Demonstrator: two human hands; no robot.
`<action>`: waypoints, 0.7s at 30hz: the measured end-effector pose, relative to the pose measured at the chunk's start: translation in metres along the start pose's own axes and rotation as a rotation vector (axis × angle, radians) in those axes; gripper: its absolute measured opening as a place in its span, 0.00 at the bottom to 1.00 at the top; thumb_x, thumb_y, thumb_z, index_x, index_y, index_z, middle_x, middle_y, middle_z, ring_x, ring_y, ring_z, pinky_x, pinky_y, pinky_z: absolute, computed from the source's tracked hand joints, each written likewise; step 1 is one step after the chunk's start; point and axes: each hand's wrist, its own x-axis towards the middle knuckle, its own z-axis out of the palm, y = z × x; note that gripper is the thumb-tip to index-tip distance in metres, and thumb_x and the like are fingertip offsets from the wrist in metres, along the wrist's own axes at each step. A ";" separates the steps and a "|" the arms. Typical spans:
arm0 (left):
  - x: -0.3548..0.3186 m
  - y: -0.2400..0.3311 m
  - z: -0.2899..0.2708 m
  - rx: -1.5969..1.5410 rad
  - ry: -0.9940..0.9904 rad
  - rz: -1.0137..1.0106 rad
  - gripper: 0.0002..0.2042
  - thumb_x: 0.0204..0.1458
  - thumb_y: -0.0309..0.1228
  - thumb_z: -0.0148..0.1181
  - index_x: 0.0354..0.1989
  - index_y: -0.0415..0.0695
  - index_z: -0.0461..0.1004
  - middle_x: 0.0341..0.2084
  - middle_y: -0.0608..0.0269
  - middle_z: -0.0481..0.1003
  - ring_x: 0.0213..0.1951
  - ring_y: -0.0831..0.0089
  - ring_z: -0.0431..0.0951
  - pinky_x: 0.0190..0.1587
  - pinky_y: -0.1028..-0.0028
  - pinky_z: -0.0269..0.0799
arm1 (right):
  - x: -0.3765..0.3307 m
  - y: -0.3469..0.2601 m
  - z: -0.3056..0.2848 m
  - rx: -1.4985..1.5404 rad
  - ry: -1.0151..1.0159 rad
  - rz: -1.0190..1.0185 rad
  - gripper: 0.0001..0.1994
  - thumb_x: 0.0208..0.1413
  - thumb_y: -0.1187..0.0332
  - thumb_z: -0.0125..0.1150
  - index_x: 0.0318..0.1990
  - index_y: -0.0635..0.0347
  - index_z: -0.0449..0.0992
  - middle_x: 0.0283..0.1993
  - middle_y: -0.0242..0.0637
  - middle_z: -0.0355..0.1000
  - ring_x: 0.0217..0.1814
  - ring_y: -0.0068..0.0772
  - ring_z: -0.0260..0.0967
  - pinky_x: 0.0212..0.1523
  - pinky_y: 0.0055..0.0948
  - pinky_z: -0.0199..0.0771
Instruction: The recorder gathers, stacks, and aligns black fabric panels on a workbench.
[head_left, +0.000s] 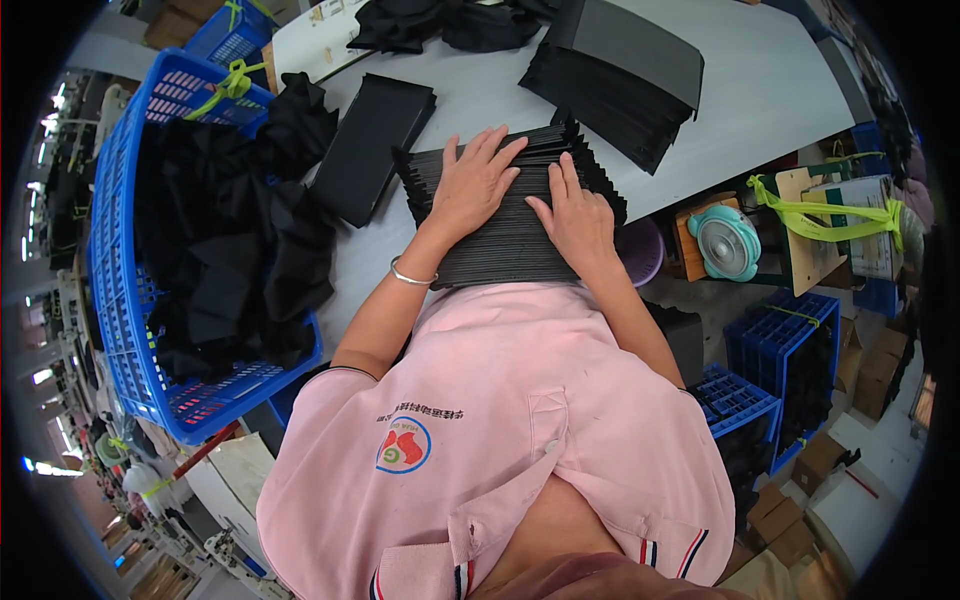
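We rest both palms flat on a fanned stack of thin black sheets (505, 225) that lies on the grey table (760, 90) right at our chest: our left hand (473, 185) is spread wide open with fingers pressing the upper part of the stack, and our right hand (580, 222) lies open just beside it, fingers stretched forward, neither one gripping anything. To our left a blue crate (125, 300) full of black fabric (235, 245) sits against the table edge, a smaller pile of black sheets (372, 145) lies between crate and stack, and another fanned pile (615, 75) sits farther back on the table. A silver bangle (412, 276) circles our left wrist.
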 end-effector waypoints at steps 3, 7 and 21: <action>-0.001 -0.001 0.001 0.002 0.001 0.004 0.23 0.67 0.40 0.53 0.70 0.56 0.66 0.69 0.60 0.66 0.71 0.62 0.62 0.72 0.44 0.48 | 0.000 0.000 0.000 0.003 0.002 -0.003 0.31 0.59 0.46 0.66 0.58 0.64 0.74 0.66 0.50 0.72 0.25 0.34 0.76 0.31 0.29 0.78; -0.001 -0.002 0.000 0.003 -0.014 0.009 0.23 0.68 0.40 0.52 0.72 0.58 0.65 0.70 0.60 0.65 0.71 0.62 0.62 0.73 0.45 0.48 | 0.000 0.000 0.001 0.006 0.019 -0.017 0.30 0.59 0.47 0.66 0.57 0.64 0.73 0.66 0.50 0.72 0.25 0.34 0.76 0.31 0.29 0.78; 0.001 -0.008 0.004 0.003 -0.024 0.022 0.25 0.67 0.41 0.54 0.72 0.58 0.64 0.71 0.59 0.63 0.72 0.61 0.61 0.73 0.45 0.46 | -0.001 -0.001 -0.002 0.006 -0.012 -0.003 0.29 0.59 0.47 0.67 0.56 0.64 0.73 0.65 0.51 0.72 0.24 0.33 0.77 0.29 0.28 0.77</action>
